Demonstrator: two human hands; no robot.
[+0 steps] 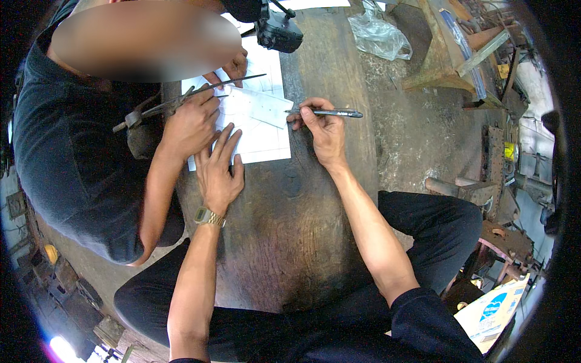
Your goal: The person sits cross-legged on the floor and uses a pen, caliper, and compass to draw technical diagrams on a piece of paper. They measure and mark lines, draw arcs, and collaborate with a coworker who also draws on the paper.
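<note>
My left hand [219,175], a gold-coloured watch [209,216] on its wrist, lies with fingers spread on the lower left part of a white drawing sheet [266,150]. A pale, thin rectangular plate [266,109] rests on the sheet, above and right of my left fingertips. In my right hand [325,130] is a dark pen [339,113], its tip close to the plate's right end. Beside my left hand, a co-worker's hand [195,121] is by a long, dark, thin metal tool [233,81]. The co-worker's other hand [235,68] is at the sheet's far side.
Under the sheet is a worn wooden bench [290,242], which I straddle. A co-worker in a dark shirt [91,157] leans in from the left. A black device [278,33] hangs above the sheet. A clear plastic bag [381,36] and metal frames [448,66] are at the far right.
</note>
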